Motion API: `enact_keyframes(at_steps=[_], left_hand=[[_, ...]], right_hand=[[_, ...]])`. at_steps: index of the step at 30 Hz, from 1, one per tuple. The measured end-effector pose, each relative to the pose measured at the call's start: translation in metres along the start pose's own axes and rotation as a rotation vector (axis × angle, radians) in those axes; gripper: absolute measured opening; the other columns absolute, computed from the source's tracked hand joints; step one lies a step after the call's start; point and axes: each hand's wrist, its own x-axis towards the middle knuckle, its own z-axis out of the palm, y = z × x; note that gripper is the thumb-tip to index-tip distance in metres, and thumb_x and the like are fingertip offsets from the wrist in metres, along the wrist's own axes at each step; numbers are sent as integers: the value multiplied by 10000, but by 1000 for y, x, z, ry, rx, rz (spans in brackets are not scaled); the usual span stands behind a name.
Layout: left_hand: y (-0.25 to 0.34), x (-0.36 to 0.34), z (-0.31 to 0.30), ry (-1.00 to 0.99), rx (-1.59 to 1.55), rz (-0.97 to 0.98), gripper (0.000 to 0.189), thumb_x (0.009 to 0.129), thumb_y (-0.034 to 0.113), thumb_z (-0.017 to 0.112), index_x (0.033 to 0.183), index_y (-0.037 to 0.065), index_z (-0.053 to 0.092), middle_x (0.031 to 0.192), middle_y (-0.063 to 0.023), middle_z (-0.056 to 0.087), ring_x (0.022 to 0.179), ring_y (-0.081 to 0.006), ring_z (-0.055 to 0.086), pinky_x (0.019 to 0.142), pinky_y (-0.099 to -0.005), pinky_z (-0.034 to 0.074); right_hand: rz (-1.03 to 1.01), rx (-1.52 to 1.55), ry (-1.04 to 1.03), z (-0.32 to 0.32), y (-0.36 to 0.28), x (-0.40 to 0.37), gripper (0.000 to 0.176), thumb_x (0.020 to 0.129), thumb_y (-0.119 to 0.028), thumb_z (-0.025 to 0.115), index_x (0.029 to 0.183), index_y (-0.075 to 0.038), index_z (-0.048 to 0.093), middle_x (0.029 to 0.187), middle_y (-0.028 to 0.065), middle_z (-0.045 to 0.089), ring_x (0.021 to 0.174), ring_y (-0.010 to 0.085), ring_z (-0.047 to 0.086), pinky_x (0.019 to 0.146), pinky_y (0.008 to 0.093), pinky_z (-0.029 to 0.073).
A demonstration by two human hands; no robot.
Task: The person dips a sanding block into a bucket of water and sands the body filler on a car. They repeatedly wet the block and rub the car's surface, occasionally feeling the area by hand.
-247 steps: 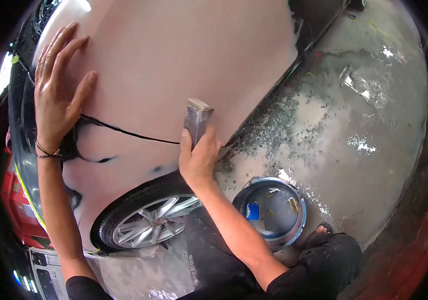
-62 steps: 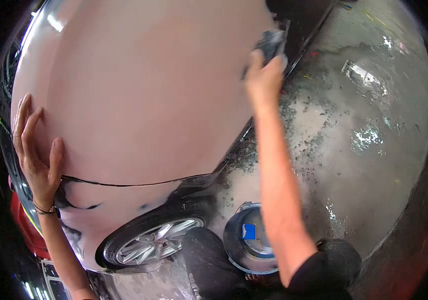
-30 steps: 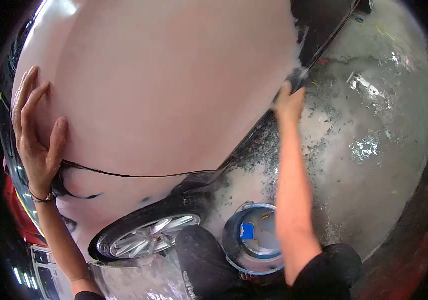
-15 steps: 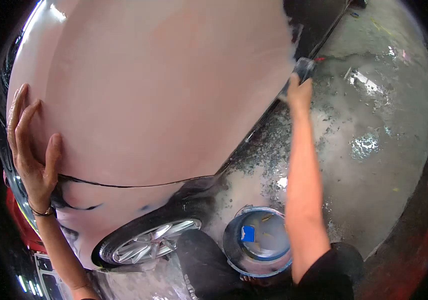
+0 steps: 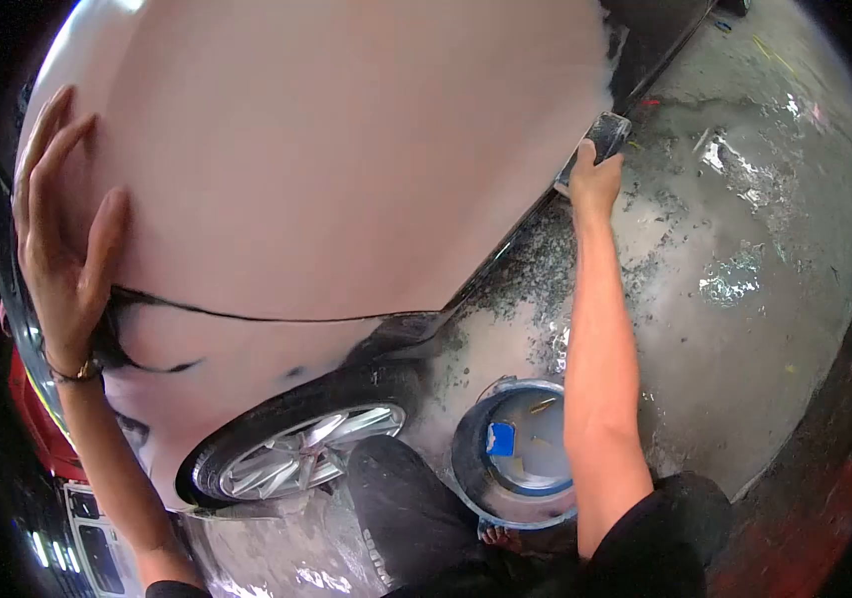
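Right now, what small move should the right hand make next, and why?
I'd probably slide the right hand and its dark block slightly inward: the block sits at the edge of the pinkish panel, seemingly partly past it, while the left hand rests on the panel's opposite side.

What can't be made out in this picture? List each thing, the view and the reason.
- Working face of the dark block, head view: turned away, partly covered by the right hand.
- Right side of the bucket, head view: behind the right forearm.
- Upper end of the pinkish panel, head view: cut off by the top edge.
- What the blue item is: too small in the head view.
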Motion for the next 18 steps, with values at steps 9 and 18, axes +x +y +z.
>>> enact_keyframes(at_steps=[9,18], left_hand=[[17,1,-2,85,-9,-13,536,956,284,779,1468,149,703,1665,-115,580,1576,-358,487,1324,-509,354],[13,-4,2,157,-4,-15,521,956,306,773,1458,184,709,1664,-86,583,1583,-332,484,1328,-510,348]], right_hand=[[-310,-114,-26,64,53,-269,624,1089,-281,654,1475,167,455,1225,394,707,1157,534,715,1033,546,533],[-68,-137,18,42,8,-129,525,1125,-310,620,1391,125,496,1279,331,700,1160,443,708,1051,518,524]])
